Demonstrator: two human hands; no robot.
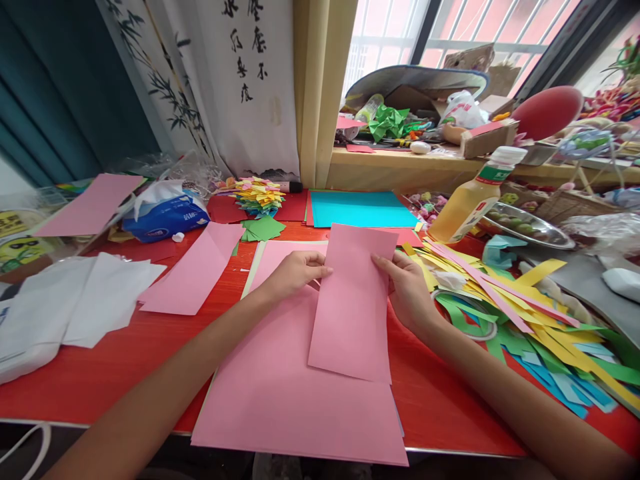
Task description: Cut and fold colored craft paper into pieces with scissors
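Observation:
A narrow strip of pink paper (354, 313) is held up between my two hands, tilted a little. My left hand (300, 272) pinches its left edge, with the thumb on the front face. On the opposite edge, my right hand (404, 283) grips it the same way, fingers behind the sheet. Beneath it lies a stack of larger pink sheets (290, 400), its lower edge reaching past the table's front. Off to the left rest cut pink pieces (193, 277), one over another.
Paper strips (545, 320) in yellow, green and blue pile up at right, near a juice bottle (473, 200) and metal bowl (530, 223). Blue sheets (360, 209) lie behind. A tissue pack (167, 220) and white papers (75, 300) occupy the left of the red table (135, 373).

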